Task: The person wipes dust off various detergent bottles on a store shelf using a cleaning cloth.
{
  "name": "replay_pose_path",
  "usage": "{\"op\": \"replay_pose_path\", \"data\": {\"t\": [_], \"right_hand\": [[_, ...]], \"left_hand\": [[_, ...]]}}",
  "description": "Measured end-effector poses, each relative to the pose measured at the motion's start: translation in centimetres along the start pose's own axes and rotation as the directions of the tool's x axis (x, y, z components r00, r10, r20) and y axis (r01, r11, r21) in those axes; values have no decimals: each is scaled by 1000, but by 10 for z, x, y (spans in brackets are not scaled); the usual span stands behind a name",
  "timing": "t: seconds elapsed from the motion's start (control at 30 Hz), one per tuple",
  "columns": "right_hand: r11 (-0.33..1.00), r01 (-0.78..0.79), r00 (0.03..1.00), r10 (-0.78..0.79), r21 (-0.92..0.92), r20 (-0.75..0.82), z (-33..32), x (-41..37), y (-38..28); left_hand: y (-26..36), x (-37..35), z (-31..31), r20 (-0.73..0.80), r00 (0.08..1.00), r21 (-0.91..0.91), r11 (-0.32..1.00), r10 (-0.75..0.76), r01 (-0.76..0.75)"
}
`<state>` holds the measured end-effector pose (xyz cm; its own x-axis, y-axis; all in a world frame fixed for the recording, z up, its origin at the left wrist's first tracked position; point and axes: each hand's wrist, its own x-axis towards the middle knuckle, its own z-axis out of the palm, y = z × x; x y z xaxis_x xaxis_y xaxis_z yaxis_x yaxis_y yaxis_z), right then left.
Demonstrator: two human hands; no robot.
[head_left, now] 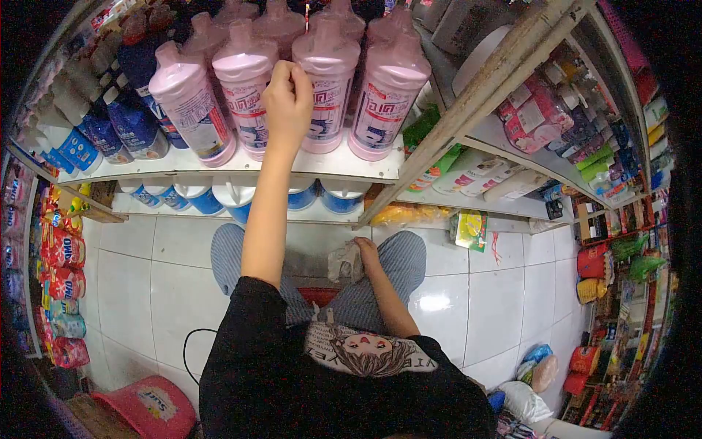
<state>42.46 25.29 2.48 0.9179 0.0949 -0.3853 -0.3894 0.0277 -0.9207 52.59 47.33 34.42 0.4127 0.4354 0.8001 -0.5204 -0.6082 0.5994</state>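
Note:
Several pink bottles (389, 95) stand upright in rows on a white shelf (322, 165). My left hand (289, 102) is raised in front of two front-row bottles, its fingers curled closed; whether anything is between them is hidden. It overlaps the right side of one pink bottle (245, 80) and the left side of another (325, 88). Low between my knees, my right hand (368, 256) is closed on a pale crumpled cloth (344, 263), which hangs beside my right leg.
Blue bottles (134, 124) stand left of the pink ones. White-lidded blue containers (341, 196) sit on the lower shelf. A wooden post (468, 110) rises at the right. Red packets (62, 249) line the left side. A pink Surf tub (150, 406) lies lower left.

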Motion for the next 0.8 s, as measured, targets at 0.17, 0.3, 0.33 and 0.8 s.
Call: {"op": "replay_pose_path", "data": {"t": [0.17, 0.3, 0.33, 0.8], "right_hand": [[999, -53, 999, 53, 14, 3, 2, -2, -5], [1000, -25, 999, 25, 15, 29, 3, -4, -6], [999, -29, 999, 29, 27, 17, 4, -4, -6], [998, -48, 999, 47, -39, -15, 5, -4, -11]], "left_hand": [[11, 3, -11, 129, 926, -494, 787, -355, 371], [23, 16, -13, 137, 932, 11, 941, -335, 337], [26, 19, -13, 98, 966, 122, 966, -239, 226], [7, 17, 2, 107, 961, -171, 947, -255, 271]]}}
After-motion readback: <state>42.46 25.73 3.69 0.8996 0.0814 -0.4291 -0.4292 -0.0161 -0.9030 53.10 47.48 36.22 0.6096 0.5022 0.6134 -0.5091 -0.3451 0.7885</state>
